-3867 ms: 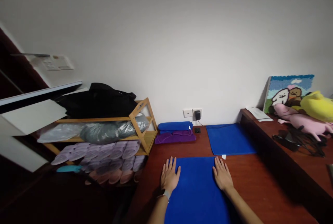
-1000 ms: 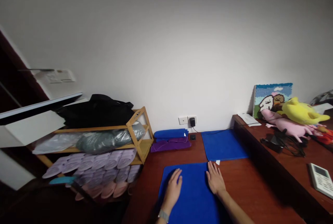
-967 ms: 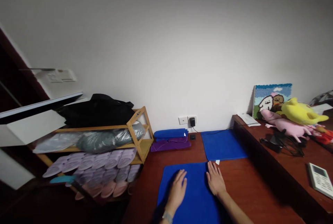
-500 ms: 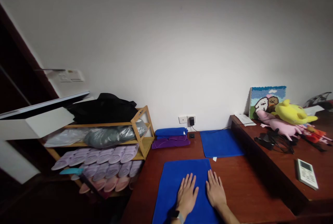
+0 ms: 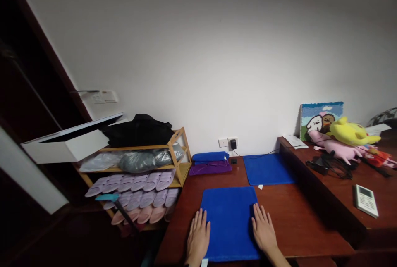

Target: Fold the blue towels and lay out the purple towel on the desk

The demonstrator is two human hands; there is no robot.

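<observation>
A blue towel point(image 5: 230, 221) lies spread flat on the reddish-brown table point(image 5: 294, 221), a white tag showing at its near left corner. My left hand point(image 5: 199, 234) rests along the towel's left edge, fingers stretched out and pointing away from me. On the opposite side, my right hand point(image 5: 263, 227) lies flat at the right edge with its fingers extended. Neither hand holds anything. Behind, a second blue towel point(image 5: 268, 170) is laid out near the wall. Folded blue cloth point(image 5: 209, 157) sits on top of folded purple cloth point(image 5: 211, 169) at the back left.
Left of the table stands a wooden shoe rack point(image 5: 180, 165) with slippers point(image 5: 145, 181) and a black bag point(image 5: 141, 130). To the right, a raised surface bears plush toys point(image 5: 335, 151), cables point(image 5: 330, 165) and a white remote point(image 5: 366, 201). A black plug point(image 5: 233, 145) sits in the wall socket.
My left hand has moved left, from the middle of the towel to its left edge. My right hand stays by the right edge. The view has shifted slightly left.
</observation>
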